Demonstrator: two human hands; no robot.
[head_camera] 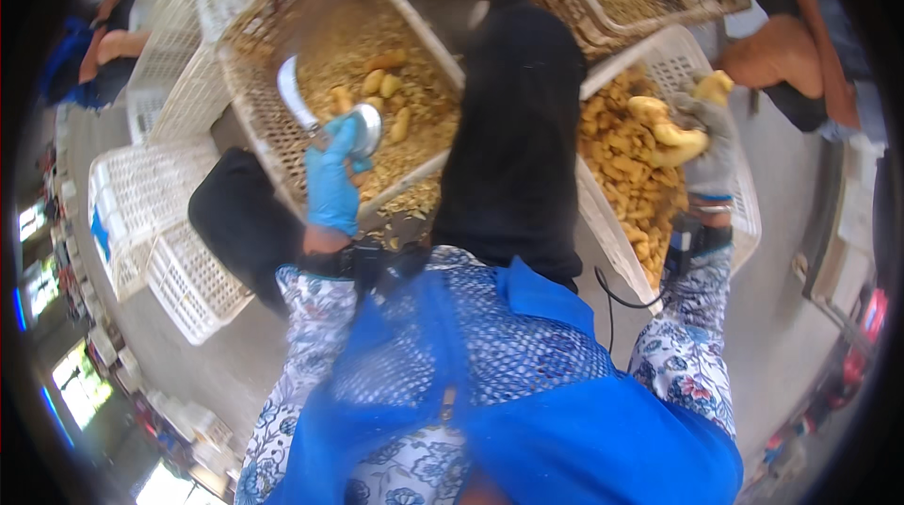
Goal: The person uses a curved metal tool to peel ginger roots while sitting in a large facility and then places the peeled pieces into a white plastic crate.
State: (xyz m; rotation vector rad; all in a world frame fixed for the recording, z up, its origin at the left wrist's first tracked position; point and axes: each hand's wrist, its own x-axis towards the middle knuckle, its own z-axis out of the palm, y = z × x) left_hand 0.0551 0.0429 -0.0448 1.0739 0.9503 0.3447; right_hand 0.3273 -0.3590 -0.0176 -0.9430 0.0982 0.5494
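Note:
My left hand [332, 183], in a blue glove, grips a curved metal blade [295, 91] by its handle end. A round shiny metal piece [369, 130] sits at the same fingers; whether both belong to one tool I cannot tell. Below them is a white plastic crate [265, 130] with scrapings [431, 123] and several peeled ginger pieces [400, 125] inside. Over on the right, my right hand [708, 144] wears a grey glove and holds a knobbly ginger root [674, 141]. Beneath it, another white crate [614, 201] contains a heap of ginger [625, 166].
My black-clad leg [512, 130] stands between the two crates. A further crate [706, 14] of scrapings is at the far right. White crates [152, 183] are stacked at left. A dark cable [621, 301] hangs by my right sleeve. Other people [784, 56] sit on both sides.

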